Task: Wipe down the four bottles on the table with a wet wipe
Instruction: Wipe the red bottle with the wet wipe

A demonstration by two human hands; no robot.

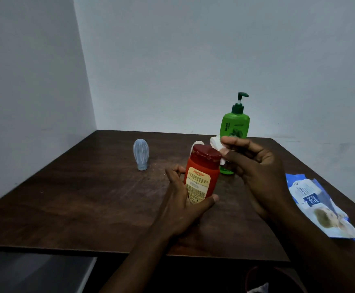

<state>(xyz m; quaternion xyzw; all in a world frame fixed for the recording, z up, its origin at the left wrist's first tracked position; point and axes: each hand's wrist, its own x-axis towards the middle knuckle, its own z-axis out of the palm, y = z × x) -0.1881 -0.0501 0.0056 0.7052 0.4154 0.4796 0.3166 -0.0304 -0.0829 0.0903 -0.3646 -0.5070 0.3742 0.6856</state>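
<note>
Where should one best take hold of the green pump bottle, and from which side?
Probably grip the green pump bottle around its body, below the pump, from the right: it stands upright, and the red bottle, left hand and right hand with the wet wipe block its front.

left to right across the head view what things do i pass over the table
pale blue bottle → red bottle, held by the left hand → green pump bottle → blue wipes pack. Left out: the wet wipe pinched in the right hand, which overlaps the red and green bottles.
</note>
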